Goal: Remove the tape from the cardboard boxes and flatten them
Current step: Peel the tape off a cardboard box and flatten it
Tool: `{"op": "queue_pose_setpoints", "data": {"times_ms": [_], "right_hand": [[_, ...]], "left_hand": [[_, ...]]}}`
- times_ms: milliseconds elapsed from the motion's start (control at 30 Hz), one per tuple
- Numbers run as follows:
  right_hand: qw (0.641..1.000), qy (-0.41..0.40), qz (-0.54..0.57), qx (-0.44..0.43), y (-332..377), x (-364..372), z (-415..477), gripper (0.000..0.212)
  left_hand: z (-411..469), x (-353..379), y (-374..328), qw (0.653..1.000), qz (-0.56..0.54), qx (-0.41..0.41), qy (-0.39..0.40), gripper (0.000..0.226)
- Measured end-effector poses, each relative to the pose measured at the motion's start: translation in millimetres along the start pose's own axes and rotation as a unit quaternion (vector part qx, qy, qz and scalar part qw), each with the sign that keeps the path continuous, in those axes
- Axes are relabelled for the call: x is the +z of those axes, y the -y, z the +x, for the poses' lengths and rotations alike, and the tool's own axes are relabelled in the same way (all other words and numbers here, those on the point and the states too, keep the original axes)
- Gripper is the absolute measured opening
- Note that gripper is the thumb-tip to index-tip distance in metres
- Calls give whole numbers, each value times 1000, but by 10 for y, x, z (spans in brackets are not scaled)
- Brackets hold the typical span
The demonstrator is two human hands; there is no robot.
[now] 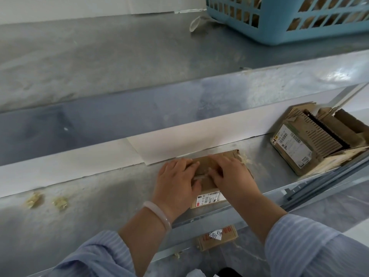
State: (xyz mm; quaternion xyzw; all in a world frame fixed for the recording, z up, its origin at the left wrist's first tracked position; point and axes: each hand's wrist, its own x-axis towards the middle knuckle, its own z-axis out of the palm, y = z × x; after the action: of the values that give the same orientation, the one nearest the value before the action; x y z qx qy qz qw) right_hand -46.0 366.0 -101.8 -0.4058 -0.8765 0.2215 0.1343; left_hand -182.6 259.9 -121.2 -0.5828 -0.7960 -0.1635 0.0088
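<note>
I see the cardboard box (206, 168) on the metal shelf (99, 196), directly under my left hand (175, 180) and right hand (232, 174), which rest side by side on top. Blur hides the fingertips, so I cannot tell whether they pinch anything.

A grey metal bench (99, 206) holds a small cardboard box (206, 183) in the middle. A bigger open cardboard box (311, 144) sits far right. Yellow tape scraps (35, 199) lie left. The upper shelf (119, 56) carries a blue basket (299, 23).
</note>
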Motion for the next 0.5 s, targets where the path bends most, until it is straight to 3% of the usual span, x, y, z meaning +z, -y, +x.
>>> {"op": "queue_pose_setpoints", "data": {"times_ms": [167, 333, 500], "right_hand": [[994, 14, -101, 28, 7, -66, 47, 24], [999, 0, -32, 39, -88, -164, 66, 16], [996, -68, 9, 49, -247, -293, 18, 15]], "left_hand": [[-2, 60, 23, 1000, 22, 10, -7, 56], [-1, 77, 51, 999, 31, 26, -17, 57], [5, 82, 63, 999, 22, 29, -26, 56]]}}
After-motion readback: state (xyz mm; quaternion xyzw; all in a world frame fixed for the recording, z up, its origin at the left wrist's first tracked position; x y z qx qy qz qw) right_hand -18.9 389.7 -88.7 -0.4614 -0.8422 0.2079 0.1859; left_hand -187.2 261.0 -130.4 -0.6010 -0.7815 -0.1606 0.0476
